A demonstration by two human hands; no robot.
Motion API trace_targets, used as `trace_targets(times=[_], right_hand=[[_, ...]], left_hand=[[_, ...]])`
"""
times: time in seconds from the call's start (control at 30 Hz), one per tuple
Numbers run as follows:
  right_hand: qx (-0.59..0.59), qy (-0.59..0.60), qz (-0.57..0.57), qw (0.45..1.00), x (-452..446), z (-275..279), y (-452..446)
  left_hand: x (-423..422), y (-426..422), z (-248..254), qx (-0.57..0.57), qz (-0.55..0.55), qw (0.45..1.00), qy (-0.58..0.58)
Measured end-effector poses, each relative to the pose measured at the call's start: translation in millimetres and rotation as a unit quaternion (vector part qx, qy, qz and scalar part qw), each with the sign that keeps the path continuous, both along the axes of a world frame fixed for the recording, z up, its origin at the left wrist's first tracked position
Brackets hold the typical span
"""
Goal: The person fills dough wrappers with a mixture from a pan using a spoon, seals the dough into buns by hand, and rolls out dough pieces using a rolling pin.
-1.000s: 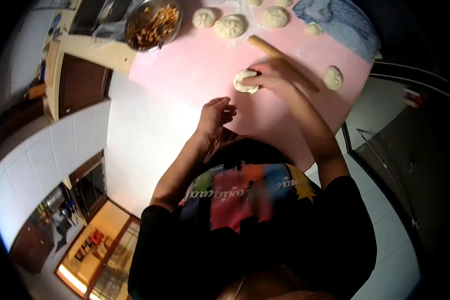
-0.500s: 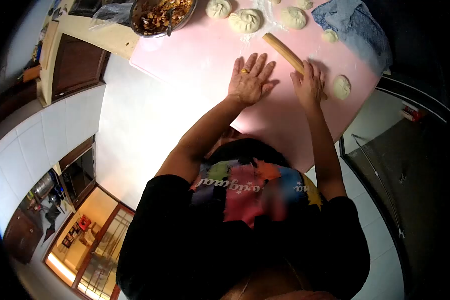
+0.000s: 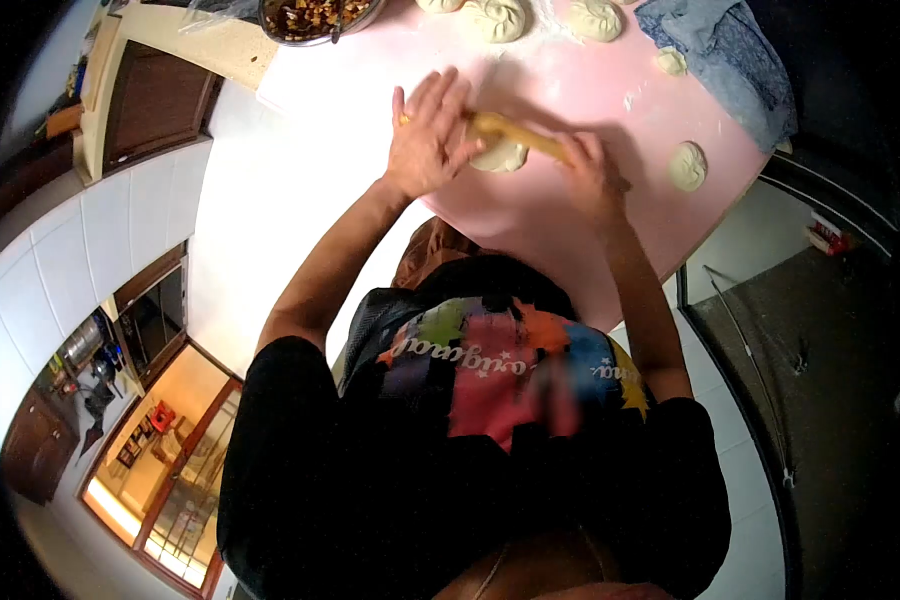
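Note:
A flat round of dough [image 3: 502, 158] lies on the pink mat [image 3: 560, 245], partly under a wooden rolling pin [image 3: 523, 134]. My right hand [image 3: 594, 176] is wrapped round the pin's right end. At the pin's left end is my left hand [image 3: 428, 138], its fingers spread and the thumb near the dough; its palm side is hidden. Another piece of dough [image 3: 687, 166] rests on the mat at the right. Pleated buns, one of them large [image 3: 495, 18] and one beside it [image 3: 596, 18], sit at the top.
A metal bowl [image 3: 320, 22] of chopped filling stands at the top left, beside a plastic bag [image 3: 215, 12]. A blue cloth [image 3: 725, 62] lies at the mat's top right, with a small dough piece [image 3: 671, 62] by its edge.
The dough first held in my right hand is now on the mat. My right hand has taken the rolling pin and brought it left over the dough. My left hand has moved to its far end.

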State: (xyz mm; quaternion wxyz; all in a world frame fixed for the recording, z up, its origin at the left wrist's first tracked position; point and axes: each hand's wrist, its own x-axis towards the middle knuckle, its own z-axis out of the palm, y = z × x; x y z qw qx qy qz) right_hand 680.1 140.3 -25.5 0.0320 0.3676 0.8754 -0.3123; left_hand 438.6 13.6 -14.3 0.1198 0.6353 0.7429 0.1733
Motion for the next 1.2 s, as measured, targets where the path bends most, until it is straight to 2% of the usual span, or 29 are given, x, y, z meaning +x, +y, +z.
trace_targets(times=[0.07, 0.13, 0.17, 0.2, 0.23, 0.27, 0.33, 0.4, 0.47, 0.5, 0.53, 0.57, 0.6, 0.67, 0.73, 0.77, 0.8, 0.87, 0.9, 0.97, 1.0, 1.03, 1.07, 1.1, 1.13, 1.2], right_hand=[[0.010, 0.007, 0.039, 0.999, -12.9, -7.1, -22.4], [0.021, 0.015, 0.076, 0.997, -20.6, -14.2, -40.2], [0.120, 0.032, 0.064, 0.990, -23.2, -16.1, -46.9], [0.218, 0.048, 0.052, 0.973, -26.0, -17.7, -49.6], [0.199, -0.026, 0.073, 0.977, -33.4, -17.4, -40.9], [0.199, -0.027, 0.074, 0.977, -46.5, -20.2, -25.8], [0.298, -0.113, 0.038, 0.947, -78.3, -28.9, 9.3], [0.354, -0.051, -0.019, 0.934, -99.7, -40.2, 35.4], [0.337, -0.037, -0.031, 0.940, -93.2, -38.4, 30.0], [0.324, -0.082, -0.004, 0.942, -80.7, -24.4, 9.5], [0.312, -0.124, 0.019, 0.942, -54.5, -16.0, 0.6], [0.301, -0.088, 0.016, 0.950, -29.5, -27.9, -21.6], [0.287, -0.053, 0.014, 0.956, -10.2, -41.4, -40.2], [0.277, -0.038, 0.005, 0.960, -10.2, -41.4, -48.5], [0.267, -0.022, -0.004, 0.964, -18.6, -32.5, -37.5], [0.283, -0.070, -0.008, 0.957, -42.7, -21.9, -8.9], [0.299, -0.117, -0.014, 0.947, -62.8, -23.4, 14.9], [0.346, -0.027, -0.068, 0.935, -83.2, -58.6, 49.3], [0.313, -0.049, -0.078, 0.945, -85.1, -56.1, 49.0], [0.296, -0.066, -0.047, 0.952, -66.2, -39.5, 16.8], [0.279, -0.085, -0.018, 0.956, -53.0, -34.4, -1.7], [0.246, -0.071, -0.008, 0.967, -36.4, -45.5, -21.6], [0.211, -0.057, 0.003, 0.976, -21.6, -55.3, -38.4], [0.230, -0.020, 0.010, 0.973, -19.5, -46.2, -49.9], [0.228, -0.023, 0.013, 0.973, -24.7, -42.4, -51.9], [0.094, 0.079, -0.062, 0.991, -51.9, -37.6, -37.6]], left_hand=[[4.3, -24.1, -6.0, -0.098, -0.066, 0.988, 0.103], [15.7, -40.1, -21.6, -0.182, -0.050, 0.968, 0.166], [20.9, -41.8, -35.2, -0.216, -0.023, 0.962, 0.164], [21.0, -33.6, -39.0, -0.216, -0.022, 0.962, 0.164], [19.0, -22.4, -41.8, -0.184, 0.015, 0.972, 0.143], [14.8, -10.3, -45.1, -0.153, 0.051, 0.979, 0.121], [-3.1, 24.0, -49.6, -0.082, 0.103, 0.984, 0.118], [-18.1, 51.8, -60.3, -0.027, 0.162, 0.979, 0.124], [-9.9, 35.9, -60.2, -0.046, 0.145, 0.983, 0.103], [-3.2, 24.0, -53.8, -0.064, 0.127, 0.986, 0.085], [22.6, 9.6, -43.8, -0.119, 0.072, 0.982, 0.128], [39.0, -6.0, -31.1, -0.158, 0.051, 0.980, 0.109], [51.1, -31.9, -39.7, -0.205, 0.035, 0.972, 0.110], [52.0, -55.4, -53.4, -0.136, 0.015, 0.989, 0.058], [39.9, -10.7, -36.6, -0.196, 0.025, 0.968, 0.152], [30.3, 10.5, -39.8, -0.147, 0.058, 0.974, 0.160], [19.4, 37.7, -35.4, -0.114, 0.104, 0.981, 0.115], [-2.4, 64.3, -66.5, 0.008, 0.168, 0.983, 0.072], [0.7, 57.9, -64.4, 0.010, 0.169, 0.983, 0.072], [14.4, 33.9, -48.1, -0.062, 0.098, 0.990, 0.078], [23.8, 11.7, -50.8, -0.079, 0.063, 0.988, 0.117], [34.4, -11.2, -47.1, -0.088, 0.037, 0.986, 0.134], [42.2, -30.2, -52.2, -0.028, 0.026, 0.996, 0.075], [41.8, -43.9, -52.8, 0.042, 0.007, 0.992, 0.118], [45.8, -54.2, -54.4, 0.039, 0.009, 0.993, 0.115], [49.8, -66.6, -45.8, 0.069, 0.021, 0.992, 0.101]])
